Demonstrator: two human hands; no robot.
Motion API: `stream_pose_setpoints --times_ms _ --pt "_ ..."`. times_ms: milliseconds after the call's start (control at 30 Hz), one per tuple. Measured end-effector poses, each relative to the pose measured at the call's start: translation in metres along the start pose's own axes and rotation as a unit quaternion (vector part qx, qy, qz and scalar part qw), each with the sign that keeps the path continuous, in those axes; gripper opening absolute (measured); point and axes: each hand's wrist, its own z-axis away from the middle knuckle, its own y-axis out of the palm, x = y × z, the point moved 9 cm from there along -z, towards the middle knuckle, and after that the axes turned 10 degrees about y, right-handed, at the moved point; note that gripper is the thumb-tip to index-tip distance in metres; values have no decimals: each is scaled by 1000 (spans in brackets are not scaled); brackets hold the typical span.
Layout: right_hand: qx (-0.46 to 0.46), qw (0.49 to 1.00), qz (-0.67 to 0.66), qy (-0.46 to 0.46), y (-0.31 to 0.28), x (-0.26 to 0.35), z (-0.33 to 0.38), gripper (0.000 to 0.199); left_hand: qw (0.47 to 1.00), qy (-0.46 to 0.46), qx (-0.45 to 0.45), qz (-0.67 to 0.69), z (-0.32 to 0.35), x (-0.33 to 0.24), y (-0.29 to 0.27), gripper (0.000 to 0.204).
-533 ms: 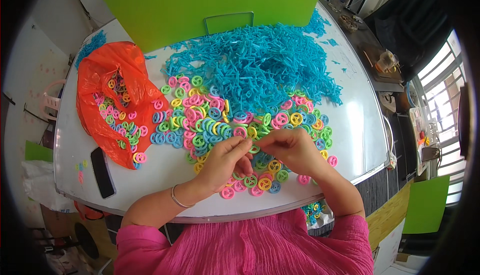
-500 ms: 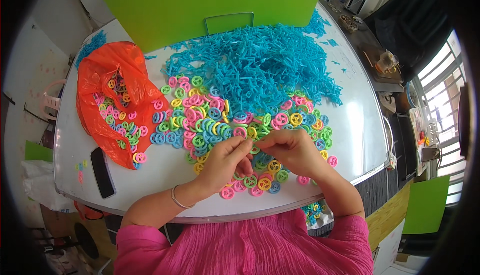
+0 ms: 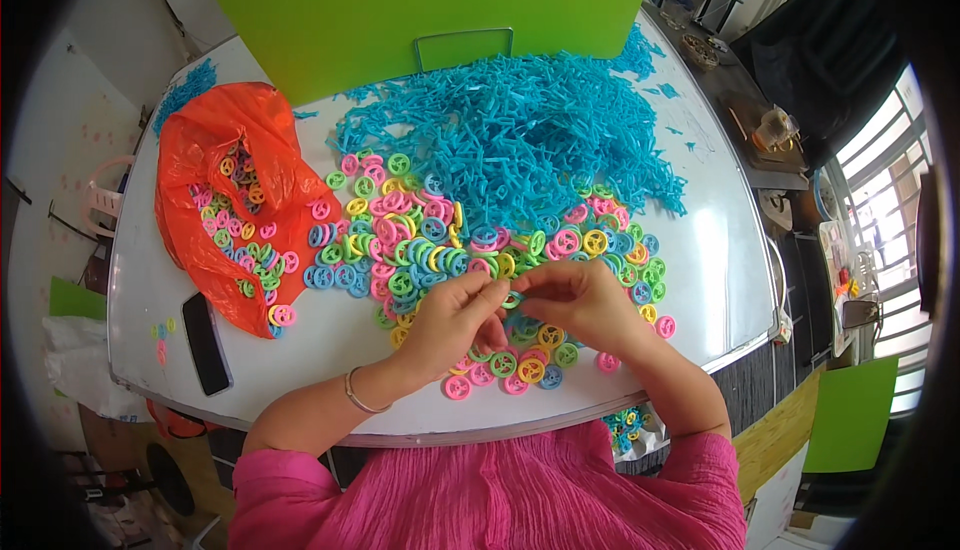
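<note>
Rings (image 3: 567,242) of smooth, spoked plastic lie beneath left hand (image 3: 455,325) and right hand (image 3: 578,302), both curled inward, pinching one green ring (image 3: 512,300).

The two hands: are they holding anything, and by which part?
Apparently a small greenish wheel, between the left hand and right hand; which one holds it, and by what part, cannot be told.

A: Which furniture is in position?
B: A white, glossy-topped table (image 3: 725,270), centre. A pale pink plastic chair (image 3: 103,193) stands beyond its left edge.
A: Wall and light?
B: A pale, red-spotted wall (image 3: 80,140), left. A bright, barred window (image 3: 893,212), right; glare marks the table's right-hand surface.
</note>
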Motion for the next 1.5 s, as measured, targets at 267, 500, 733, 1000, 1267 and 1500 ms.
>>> stream_pose_setpoints --times_ms 267,500,733,1000,1267,1500 --pt "-131 933 228 -246 0 46 22 19 996 -12 -32 78 -2 -10 2 27" --pt "-113 961 160 -195 -3 35 13 21 999 46 -2 -19 -2 -14 1 26" --pt "-93 955 151 -236 -3 35 11 30 999 30 -6 13 -3 -11 -1 27" --pt "-104 928 183 -306 -9 49 25 35 917 289 -4 -277 11 -59 10 13" --pt "-184 919 209 -278 -12 66 40 33 766 468 -20 -441 28 -81 16 20" --pt "-188 814 330 -439 2 83 61 34 665 561 6 -493 40 -91 27 31"
